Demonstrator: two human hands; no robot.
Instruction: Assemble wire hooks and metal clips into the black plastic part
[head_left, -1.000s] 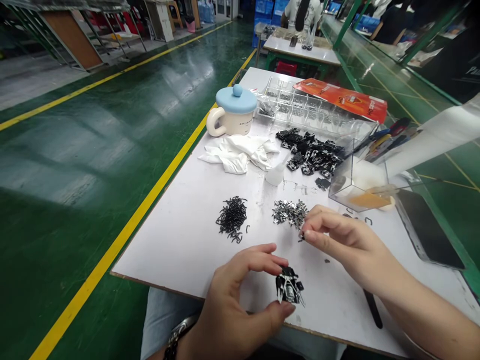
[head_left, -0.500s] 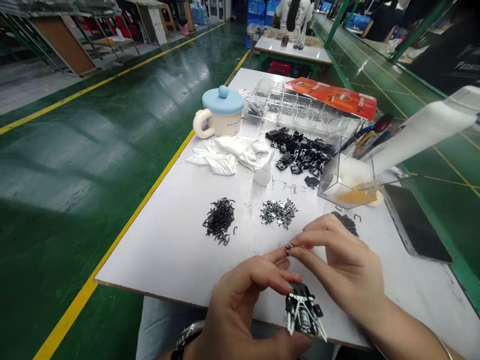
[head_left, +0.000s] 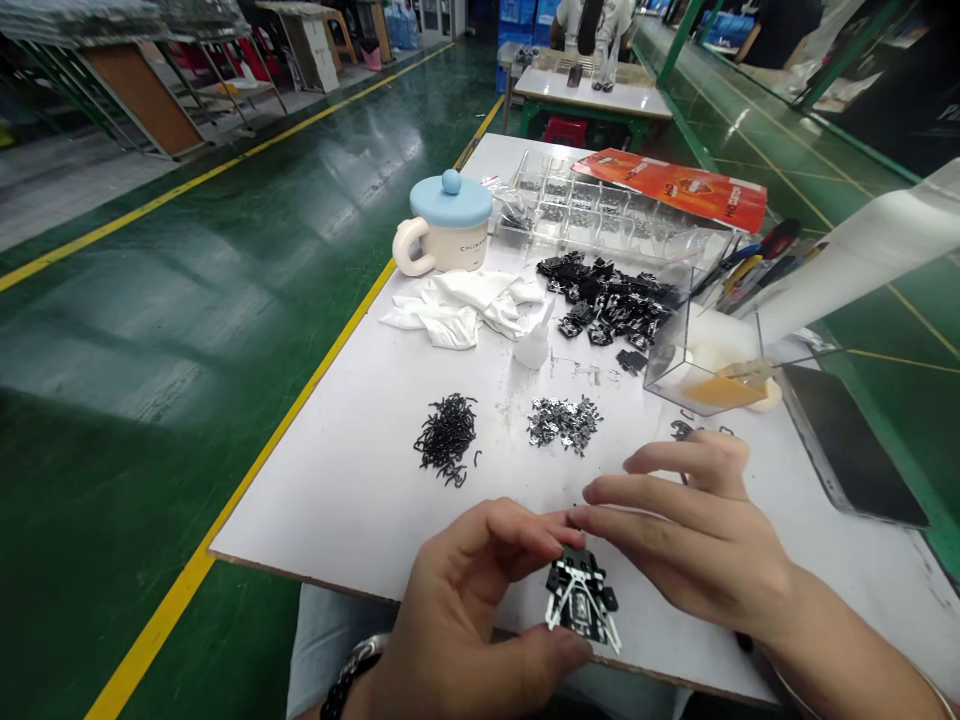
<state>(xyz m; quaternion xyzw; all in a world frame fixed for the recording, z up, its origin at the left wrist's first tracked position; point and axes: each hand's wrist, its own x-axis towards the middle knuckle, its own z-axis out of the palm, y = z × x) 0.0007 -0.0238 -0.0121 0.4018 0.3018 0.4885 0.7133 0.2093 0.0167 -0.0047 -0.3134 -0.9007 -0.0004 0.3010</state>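
Observation:
My left hand grips a small black part with a white or silvery frame between thumb and fingers, near the table's front edge. My right hand has its fingers stretched out and spread, the lowest fingertip at the left hand's fingertips. A tiny dark speck shows there, too small to name. Beyond the hands lie a pile of short black curved pieces and a pile of small shiny metal pieces. More dark curved pieces are partly hidden behind my right hand.
Behind are a heap of black parts, a small translucent bottle, a white cloth, a lidded mug and a clear compartment tray under an orange card. At right stand a tool holder and a phone.
My right hand has gone from a pinch on a tiny dark piece to spread fingers. The black part in my left hand has shifted slightly left and up.

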